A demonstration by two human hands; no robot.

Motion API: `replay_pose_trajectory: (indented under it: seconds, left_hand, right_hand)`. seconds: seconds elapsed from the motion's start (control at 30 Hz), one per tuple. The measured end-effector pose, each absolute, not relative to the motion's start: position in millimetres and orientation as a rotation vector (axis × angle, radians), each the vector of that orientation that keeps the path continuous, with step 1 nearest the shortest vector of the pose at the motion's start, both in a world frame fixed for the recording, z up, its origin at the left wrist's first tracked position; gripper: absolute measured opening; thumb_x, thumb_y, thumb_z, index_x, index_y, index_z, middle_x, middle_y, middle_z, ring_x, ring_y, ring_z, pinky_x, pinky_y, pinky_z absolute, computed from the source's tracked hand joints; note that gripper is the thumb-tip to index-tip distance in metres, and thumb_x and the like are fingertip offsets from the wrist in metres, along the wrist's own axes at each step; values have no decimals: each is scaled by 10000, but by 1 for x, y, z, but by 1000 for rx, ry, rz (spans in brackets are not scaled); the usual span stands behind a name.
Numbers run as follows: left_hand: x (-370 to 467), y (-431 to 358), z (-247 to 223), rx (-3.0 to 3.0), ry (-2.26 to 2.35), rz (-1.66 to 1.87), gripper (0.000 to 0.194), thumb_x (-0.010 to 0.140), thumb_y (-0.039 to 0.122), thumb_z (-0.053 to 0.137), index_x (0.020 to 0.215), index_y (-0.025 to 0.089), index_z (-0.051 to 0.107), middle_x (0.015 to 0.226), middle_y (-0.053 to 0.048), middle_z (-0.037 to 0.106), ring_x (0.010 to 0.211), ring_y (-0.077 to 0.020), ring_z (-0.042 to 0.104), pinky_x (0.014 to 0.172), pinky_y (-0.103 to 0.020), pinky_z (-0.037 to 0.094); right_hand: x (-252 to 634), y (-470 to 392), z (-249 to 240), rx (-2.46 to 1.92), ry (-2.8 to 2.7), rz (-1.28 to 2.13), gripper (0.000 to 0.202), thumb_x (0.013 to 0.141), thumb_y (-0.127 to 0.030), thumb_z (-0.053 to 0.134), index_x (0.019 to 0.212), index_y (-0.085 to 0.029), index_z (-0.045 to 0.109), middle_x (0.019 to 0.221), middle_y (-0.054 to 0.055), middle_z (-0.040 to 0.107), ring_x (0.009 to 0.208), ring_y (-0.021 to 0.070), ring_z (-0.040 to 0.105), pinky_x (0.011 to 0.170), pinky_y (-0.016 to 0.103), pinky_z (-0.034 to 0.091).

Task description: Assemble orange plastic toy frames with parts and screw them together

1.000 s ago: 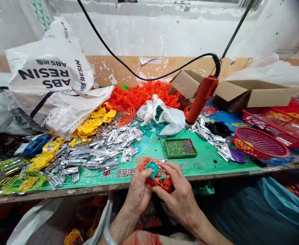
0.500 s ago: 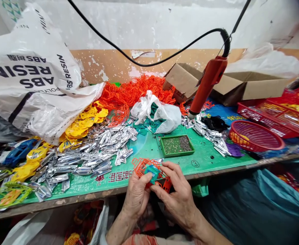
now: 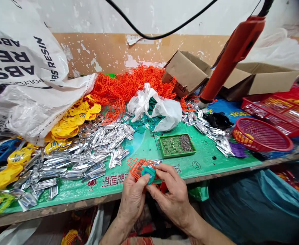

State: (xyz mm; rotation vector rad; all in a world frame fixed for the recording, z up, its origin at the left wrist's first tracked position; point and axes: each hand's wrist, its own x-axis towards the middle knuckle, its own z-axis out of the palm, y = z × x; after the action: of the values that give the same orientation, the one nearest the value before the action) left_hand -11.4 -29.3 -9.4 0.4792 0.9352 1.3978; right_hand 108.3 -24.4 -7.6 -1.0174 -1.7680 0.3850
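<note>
Both hands are together at the table's front edge, around an orange openwork plastic frame [image 3: 136, 166] with a teal plastic piece [image 3: 148, 174] lying against it. My left hand [image 3: 134, 192] is closed on the frame, its thumb pressed on the teal piece. My right hand [image 3: 171, 190] pinches the right side of the same parts between thumb and fingers. The fingers hide much of the frame. Just beyond the hands, a green tray [image 3: 177, 155] of small metal screws lies on the green table cover [image 3: 139, 149].
A red electric screwdriver [image 3: 232, 59] hangs at the right. Silver metal strips [image 3: 88, 156], yellow parts [image 3: 73, 119] and orange frames [image 3: 131, 88] are piled left and behind. A white plastic bag [image 3: 164, 114], cardboard box [image 3: 186, 73] and red basket [image 3: 263, 134] stand around.
My view has shifted closer to the table, so the screwdriver appears larger and farther right. Both hands still hold the orange frame and teal piece, with small finger movements.
</note>
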Motion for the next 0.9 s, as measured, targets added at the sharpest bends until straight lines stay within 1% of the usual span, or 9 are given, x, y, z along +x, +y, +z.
replay_pose_trajectory:
  seconds: [0.1,0.27,0.37,0.53,0.7,0.9]
  left_hand:
    - [-10,-27,-10,489,962,1402,214,748,208,728,960,183,712,909,-28,745,830,-178,670,843,-293,509]
    - [-7,-24,-12,488,978,1389,205,739,209,733,941,183,712,883,-27,743,870,-210,682,874,-330,509]
    - [-7,-25,-13,489,997,1376,186,749,208,727,932,184,709,873,-24,742,853,-199,679,870,-321,506]
    - [-9,-26,-15,479,1017,1377,217,728,222,745,939,180,713,894,-28,742,810,-183,667,801,-287,522]
    - [-8,-26,-16,459,999,1385,263,724,196,747,985,192,714,909,-20,743,820,-173,661,818,-285,517]
    - [-9,-26,-15,452,957,1374,262,734,173,743,994,194,713,924,-20,744,836,-169,660,840,-287,510]
  right_hand:
    - [108,-22,-9,-1023,-1738,390,291,794,-125,670,1071,-195,615,1031,102,675,948,219,657,801,379,586]
    - [108,-22,-17,-1051,-1725,394,339,787,-118,665,1111,-190,599,1051,109,668,983,225,655,834,394,583]
    - [109,-23,-20,-1074,-1722,406,349,786,-123,664,1121,-186,592,1064,112,661,1002,226,649,851,398,579]
    - [108,-24,-21,-1097,-1744,366,357,806,-146,648,1152,-190,568,1087,118,658,1027,236,644,866,412,574]
    - [107,-23,-22,-1096,-1791,312,398,818,-173,662,1194,-174,536,1113,134,646,1050,242,630,886,421,568]
    - [106,-23,-18,-1093,-1812,331,369,827,-135,632,1180,-172,532,1112,134,632,1042,235,616,884,424,565]
